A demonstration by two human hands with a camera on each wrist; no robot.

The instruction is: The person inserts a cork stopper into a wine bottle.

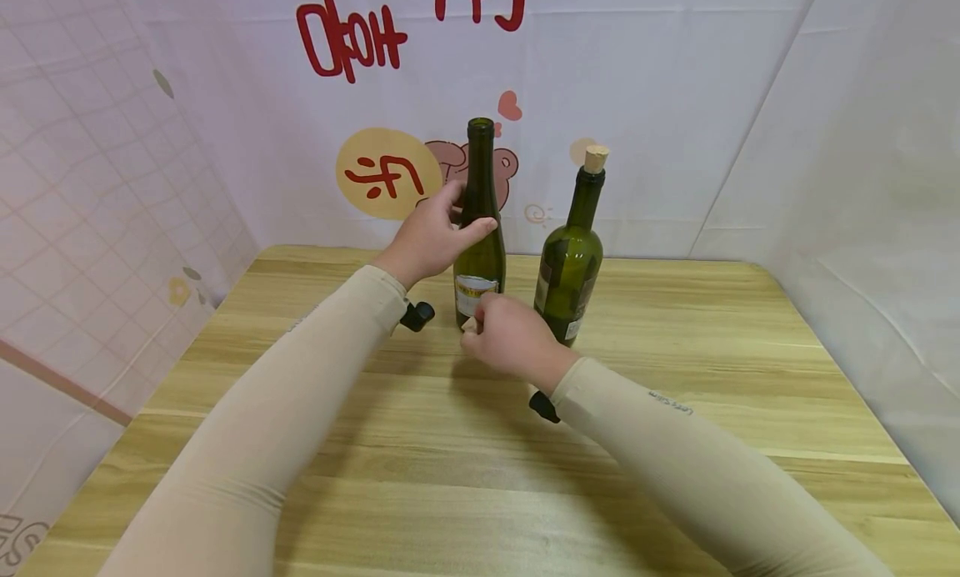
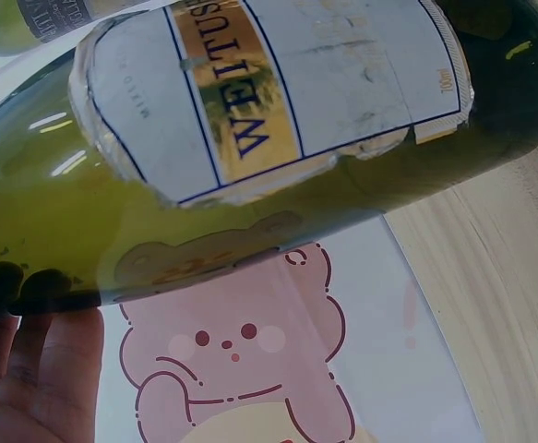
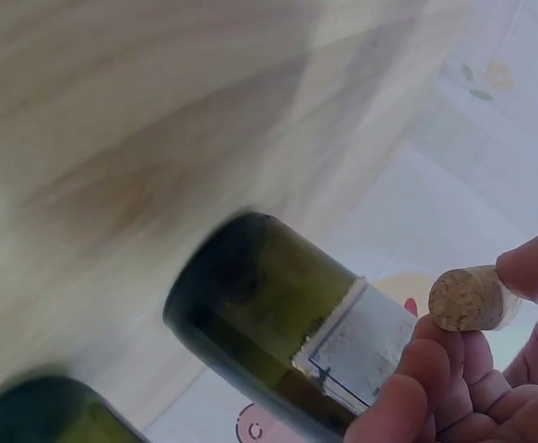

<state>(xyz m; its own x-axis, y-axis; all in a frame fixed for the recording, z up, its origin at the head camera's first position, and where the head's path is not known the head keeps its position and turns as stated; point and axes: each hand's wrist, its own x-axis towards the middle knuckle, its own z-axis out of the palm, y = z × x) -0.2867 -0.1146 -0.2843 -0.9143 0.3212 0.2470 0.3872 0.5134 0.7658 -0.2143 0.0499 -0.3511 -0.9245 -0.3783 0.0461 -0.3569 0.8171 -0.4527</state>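
A green glass wine bottle [image 1: 481, 252] with an uncorked mouth stands upright near the back of the table. Its worn white and gold label [image 2: 241, 101] faces forward. My left hand [image 1: 435, 233] grips this bottle around its shoulder, below the neck. In front of the bottle's lower part, my right hand [image 1: 517, 337] pinches a cork [image 3: 469, 299] between thumb and fingers. The cork is apart from the bottle. A second green wine bottle [image 1: 572, 264] stands to the right, with a cork [image 1: 596, 158] in its mouth.
The wooden table [image 1: 427, 494] runs up to a white printed backdrop [image 1: 645, 85] behind the bottles. A small black device [image 1: 417, 316] sits at the left wrist, another [image 1: 544, 407] at the right wrist.
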